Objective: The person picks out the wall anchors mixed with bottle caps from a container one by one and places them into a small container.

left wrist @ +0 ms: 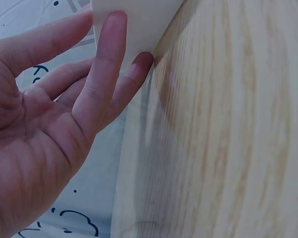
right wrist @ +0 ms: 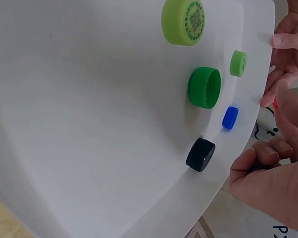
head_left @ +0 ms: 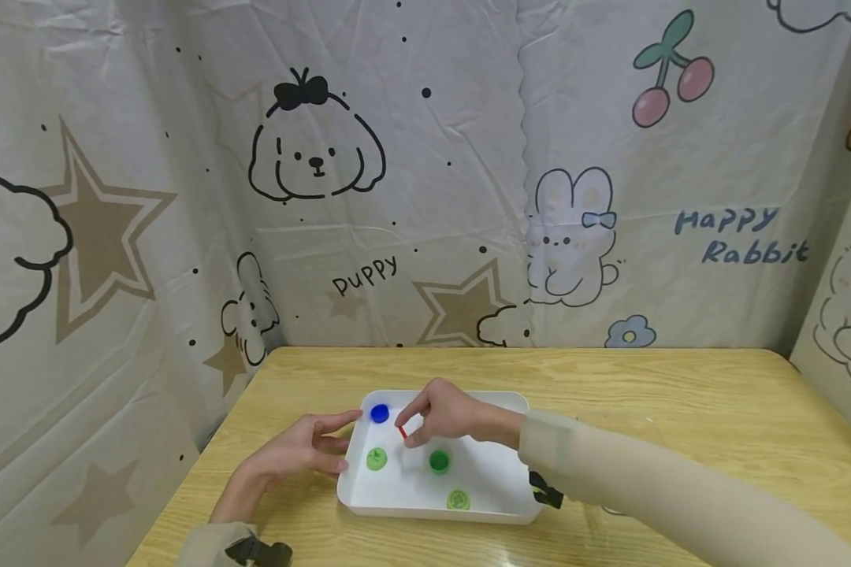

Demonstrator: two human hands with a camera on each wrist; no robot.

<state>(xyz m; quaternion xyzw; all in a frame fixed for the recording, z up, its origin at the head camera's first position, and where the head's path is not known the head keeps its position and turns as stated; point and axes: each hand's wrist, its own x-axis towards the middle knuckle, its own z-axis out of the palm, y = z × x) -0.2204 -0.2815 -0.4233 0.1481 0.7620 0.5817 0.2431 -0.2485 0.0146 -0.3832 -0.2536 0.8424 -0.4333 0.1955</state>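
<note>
My right hand is over the left half of a white tray, pinching a small red bottle cap between thumb and forefinger. The fingers hide most of that cap. My left hand touches the tray's left wall with extended fingers, as the left wrist view also shows. Inside the tray lie a blue cap, a light green cap, a dark green cap with its hollow side up, and another light green cap. A black cap shows only in the right wrist view.
The tray stands on a wooden table. Right of it, partly behind my right sleeve, is a clear plastic container. A printed curtain hangs behind the table and along both sides.
</note>
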